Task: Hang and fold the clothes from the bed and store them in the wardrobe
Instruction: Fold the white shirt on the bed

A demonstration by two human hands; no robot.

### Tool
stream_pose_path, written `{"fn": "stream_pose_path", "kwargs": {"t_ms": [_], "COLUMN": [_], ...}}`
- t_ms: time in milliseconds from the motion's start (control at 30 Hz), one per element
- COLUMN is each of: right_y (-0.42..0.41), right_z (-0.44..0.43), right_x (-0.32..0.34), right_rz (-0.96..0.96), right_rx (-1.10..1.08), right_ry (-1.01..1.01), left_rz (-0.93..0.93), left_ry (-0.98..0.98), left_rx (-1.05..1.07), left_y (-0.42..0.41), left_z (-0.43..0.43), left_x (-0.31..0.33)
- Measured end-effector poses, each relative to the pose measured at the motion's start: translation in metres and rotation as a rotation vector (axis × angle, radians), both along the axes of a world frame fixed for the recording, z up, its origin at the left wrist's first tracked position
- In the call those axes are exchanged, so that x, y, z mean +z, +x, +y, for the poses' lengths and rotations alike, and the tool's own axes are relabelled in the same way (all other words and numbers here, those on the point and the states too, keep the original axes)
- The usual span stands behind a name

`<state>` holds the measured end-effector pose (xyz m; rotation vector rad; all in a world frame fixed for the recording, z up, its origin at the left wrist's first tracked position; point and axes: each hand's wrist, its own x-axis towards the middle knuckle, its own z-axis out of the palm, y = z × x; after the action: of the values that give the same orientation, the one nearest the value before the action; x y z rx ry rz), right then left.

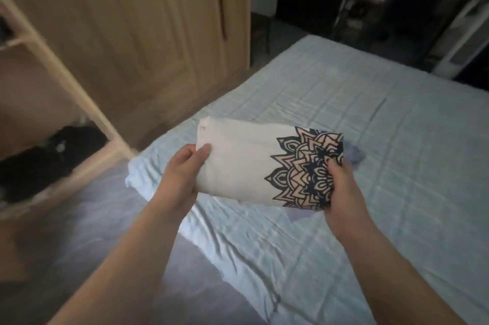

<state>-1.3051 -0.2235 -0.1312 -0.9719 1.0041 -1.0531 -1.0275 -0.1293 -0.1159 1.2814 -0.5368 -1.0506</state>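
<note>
Folded cream garment [243, 163] with black mandala print on its right end, held up above the bed [344, 118], clear of the sheet. Left hand [182, 168] gripping the plain left end, thumb on top of the fabric, fingers hidden underneath. Right hand [341, 187] clamped on the printed right end, thumb pressed onto the mandala, fingers tucked below. Garment spanning the gap between both hands, tilted slightly, far edge a rolled fold. Small bluish crumpled cloth [357, 156] just behind the right end of the garment, lying on the bed, partly hidden. Bed covered with pale blue checked sheet, wrinkled toward the near corner. Wooden wardrobe [148, 23] to the left beyond the bed, closed doors in the middle, open shelved section [34, 65] at far left. Dark clothing [39, 163] piled on the lower shelf of that open section; details blurred. Dark doorway and indistinct clutter at upper right, too dim to identify. Bare forearms entering from the bottom edge.
</note>
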Motion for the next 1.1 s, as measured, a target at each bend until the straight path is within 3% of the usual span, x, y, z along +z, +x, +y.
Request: {"fn": "stream_pose_path", "kwargs": {"t_ms": [233,500,800,1100], "right_y": [0.247,0.461,0.654,0.864], "right_z": [0.066,0.121,0.094,0.053], "right_x": [0.054,0.092,0.085,0.097], "right_rz": [0.066,0.027,-0.006,-0.019], "right_rx": [0.322,0.516,0.583,0.885], "right_ry": [-0.178,-0.291,-0.321,-0.382], "left_rz": [-0.106,-0.186,-0.18,-0.235], "left_ry": [-0.182,-0.196,-0.197,-0.113], "left_rx": [0.346,0.707,0.908,1.162], "left_y": [0.202,0.341,0.488,0.642], "left_z": [0.156,0.264,0.257,0.226], "left_x": [0.067,0.101,0.095,0.109]}}
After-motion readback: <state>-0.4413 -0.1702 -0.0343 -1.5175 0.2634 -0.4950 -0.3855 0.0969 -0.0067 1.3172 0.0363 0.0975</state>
